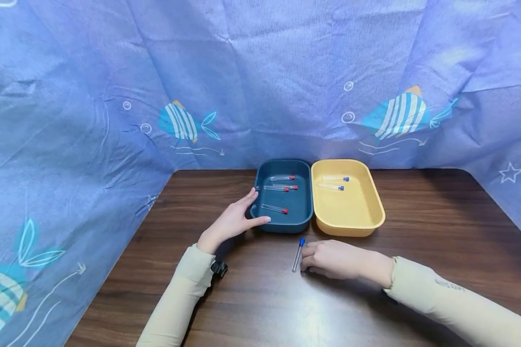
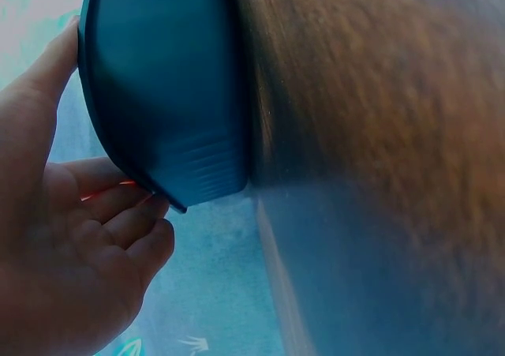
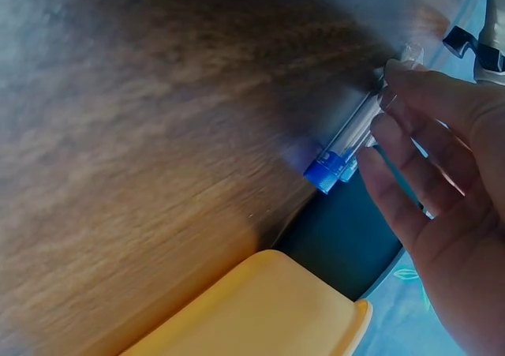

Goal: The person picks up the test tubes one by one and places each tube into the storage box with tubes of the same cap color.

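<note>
My left hand holds the left side of a dark blue tray, its thumb over the near corner. In the left wrist view, its fingers bend over the tray's rim. In front of the trays, my right hand has its fingertips at a clear test tube with a blue cap, low at the tabletop. The right wrist view shows thumb and fingers pinching this test tube. Several red-capped test tubes lie in the dark blue tray.
A yellow tray stands right beside the dark blue one and contains two blue-capped test tubes. Both trays sit near the back edge of the brown wooden table. A blue fish-print curtain hangs behind.
</note>
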Motion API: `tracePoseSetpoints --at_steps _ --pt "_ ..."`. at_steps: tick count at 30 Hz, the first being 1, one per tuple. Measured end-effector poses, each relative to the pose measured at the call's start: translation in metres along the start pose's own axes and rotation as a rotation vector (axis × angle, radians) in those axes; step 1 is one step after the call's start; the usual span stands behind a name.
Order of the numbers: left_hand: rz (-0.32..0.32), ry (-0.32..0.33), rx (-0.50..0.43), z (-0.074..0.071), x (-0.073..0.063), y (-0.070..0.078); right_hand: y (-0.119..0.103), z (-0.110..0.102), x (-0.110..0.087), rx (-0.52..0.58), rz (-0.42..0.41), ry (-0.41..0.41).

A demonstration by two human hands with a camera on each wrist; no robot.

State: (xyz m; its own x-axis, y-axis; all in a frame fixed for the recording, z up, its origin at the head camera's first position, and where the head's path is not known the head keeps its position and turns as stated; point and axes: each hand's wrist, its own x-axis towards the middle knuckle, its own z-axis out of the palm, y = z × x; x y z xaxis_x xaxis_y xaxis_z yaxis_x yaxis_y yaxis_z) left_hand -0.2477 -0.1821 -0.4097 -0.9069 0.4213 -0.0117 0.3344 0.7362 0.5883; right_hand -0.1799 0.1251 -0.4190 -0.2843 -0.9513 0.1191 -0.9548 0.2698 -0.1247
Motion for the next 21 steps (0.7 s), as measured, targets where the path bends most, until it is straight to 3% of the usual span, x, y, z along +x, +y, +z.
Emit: tracePoseSetpoints --at_steps 10,21 --pt "-0.002 0.004 0.006 -0.001 0.003 -0.001 -0.002 -0.004 -0.006 0.024 0.021 -0.011" --pt "-0.010 0.009 -0.003 0.001 0.000 -0.001 -0.004 0.002 -0.013 -0.004 0.011 0.058"
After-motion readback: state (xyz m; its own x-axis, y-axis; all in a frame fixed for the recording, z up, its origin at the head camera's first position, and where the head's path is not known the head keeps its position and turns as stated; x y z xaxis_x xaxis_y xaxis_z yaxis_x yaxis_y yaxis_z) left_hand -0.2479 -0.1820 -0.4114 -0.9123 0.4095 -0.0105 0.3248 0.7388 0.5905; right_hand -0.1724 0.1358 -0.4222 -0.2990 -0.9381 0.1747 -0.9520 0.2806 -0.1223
